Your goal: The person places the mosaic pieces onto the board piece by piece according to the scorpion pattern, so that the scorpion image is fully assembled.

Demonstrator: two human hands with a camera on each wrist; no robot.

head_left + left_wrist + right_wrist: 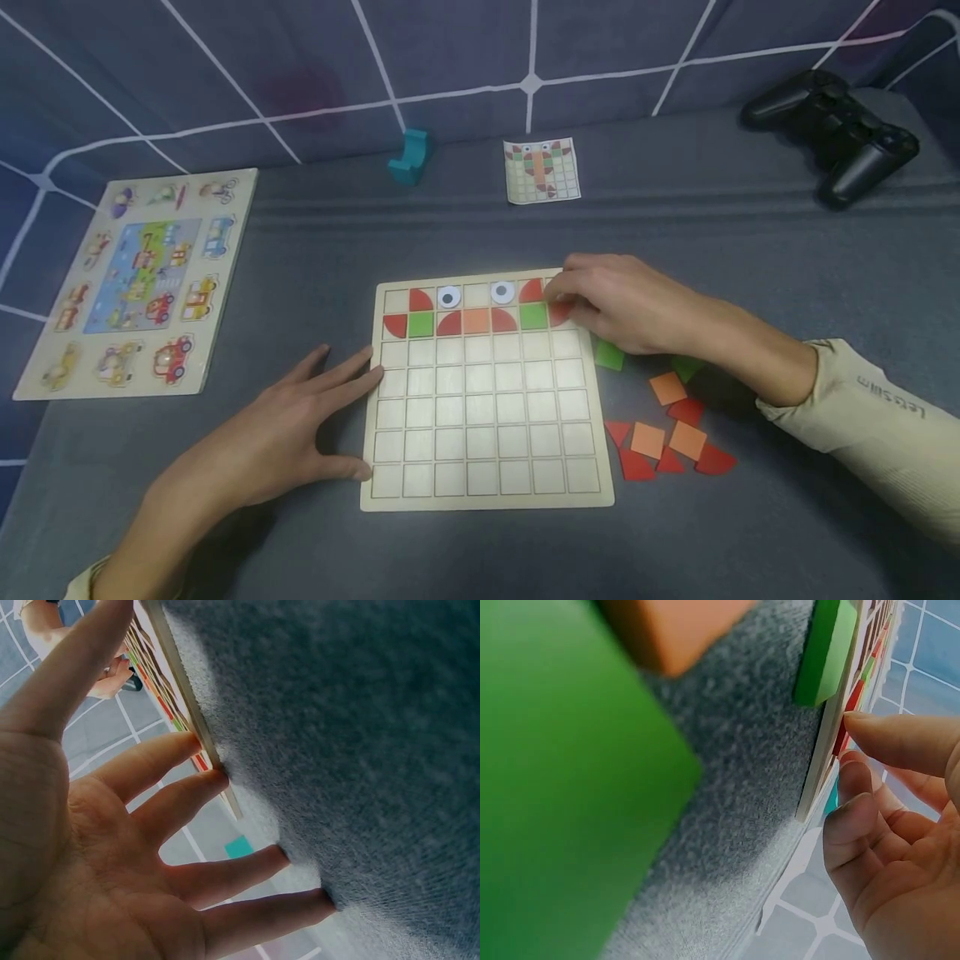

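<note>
A wooden grid board (480,408) lies flat, with red curved-edge tiles (395,326), green squares (421,324), an orange square (476,321) and two eye discs (448,297) in its upper two rows. My left hand (281,425) spreads its fingers along the left edge; the thumb and two fingertips touch the board, as the left wrist view also shows. At the upper right corner, my right hand (626,304) has curled fingers, with thumb and fingertips pinching a red tile (841,735) at board level. Part of that tile is hidden by the fingers.
Loose orange (647,441), red (715,460) and green (609,355) tiles lie right of the board. Behind it are a small pattern card (543,171) and a teal holder (409,158). A picture puzzle (142,283) lies left; a black game controller (828,133), back right.
</note>
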